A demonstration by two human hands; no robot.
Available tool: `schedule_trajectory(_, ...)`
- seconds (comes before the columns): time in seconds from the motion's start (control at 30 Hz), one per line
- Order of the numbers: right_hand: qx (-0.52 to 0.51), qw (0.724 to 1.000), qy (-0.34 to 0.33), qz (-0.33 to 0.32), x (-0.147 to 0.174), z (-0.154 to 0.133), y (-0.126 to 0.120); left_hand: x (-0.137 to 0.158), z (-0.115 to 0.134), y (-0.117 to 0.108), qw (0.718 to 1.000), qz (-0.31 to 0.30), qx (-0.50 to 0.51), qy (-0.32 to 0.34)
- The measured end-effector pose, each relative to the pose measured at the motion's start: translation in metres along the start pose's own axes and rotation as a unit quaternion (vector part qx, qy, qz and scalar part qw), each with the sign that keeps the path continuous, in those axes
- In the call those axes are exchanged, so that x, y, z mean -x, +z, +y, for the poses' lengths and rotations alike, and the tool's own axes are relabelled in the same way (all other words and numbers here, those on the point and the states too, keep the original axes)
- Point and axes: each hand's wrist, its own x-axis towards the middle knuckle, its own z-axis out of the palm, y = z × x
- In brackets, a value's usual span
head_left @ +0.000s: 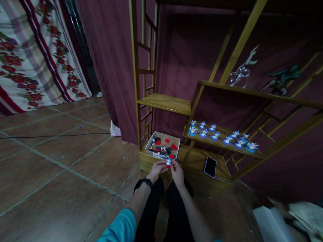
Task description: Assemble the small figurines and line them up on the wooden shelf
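A small white and blue figurine point(168, 161) on a red base is pinched between my two hands, just in front of the box. My left hand point(157, 169) grips it from the left, fingers closed, with a black watch on the wrist. From the right, the closed fingers of my right hand point(177, 170) hold it too. Behind them a shallow cardboard box point(179, 143) contains several loose figurines and red and black discs. To the right, several similar figurines point(215, 135) on blue and purple bases stand in rows on a wooden shelf point(222, 144).
A phone point(210, 167) lies on the low wooden ledge at the right. The upper shelf carries a clear deer ornament point(241, 73) and a dark green sculpture point(282, 79). Wooden uprights frame the unit. A black cable point(55, 135) crosses the tiled floor at left.
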Motion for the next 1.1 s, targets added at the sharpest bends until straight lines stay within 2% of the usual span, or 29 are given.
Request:
schedule_trajectory(0.37,0.015,0.999,0.006,-0.027,-0.008,0.013,0.004,-0.001,-0.002,-0.002,0.999,-0.034,-0.003,-0.009)
schedule_trajectory(0.67,-0.02,0.998,0.023,-0.057,-0.01,0.017,0.004,-0.006,-0.008,0.001,1.0,0.004,-0.015,0.016)
schedule_trajectory(0.77,-0.06,0.995,0.053,-0.054,-0.011,0.017,0.003,-0.002,-0.002,0.003,1.0,-0.011,-0.017,0.001)
schedule_trajectory(0.93,-0.146,0.98,0.126,-0.045,-0.013,0.02,0.003,0.004,0.004,0.005,0.997,-0.079,-0.01,-0.001)
schedule_trajectory(1.1,-0.168,0.971,0.162,-0.048,-0.013,0.024,0.004,0.004,0.001,0.004,0.997,-0.073,-0.024,0.022)
